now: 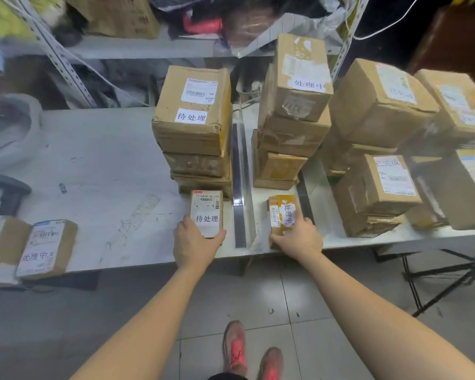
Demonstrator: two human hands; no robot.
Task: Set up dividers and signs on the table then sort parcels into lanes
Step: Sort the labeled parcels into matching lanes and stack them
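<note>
The small parcel (206, 213) lies just left of the divider (239, 187), my left hand (194, 242) gripping its near end. The taped parcel (281, 212), just right of it, is clasped by my right hand (296, 234). I'd push both straight back, labels up.

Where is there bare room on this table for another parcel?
Widest bare patch: the table between the barcode scanner and the left stack. Crowded: right of the divider, stacks fill the lanes; at the front edge the left hand grips a white-labelled parcel, the right hand a yellow-taped parcel.

left hand (193, 242) around white-labelled parcel (206, 208), right hand (299, 237) around yellow-taped parcel (280, 212)
</note>
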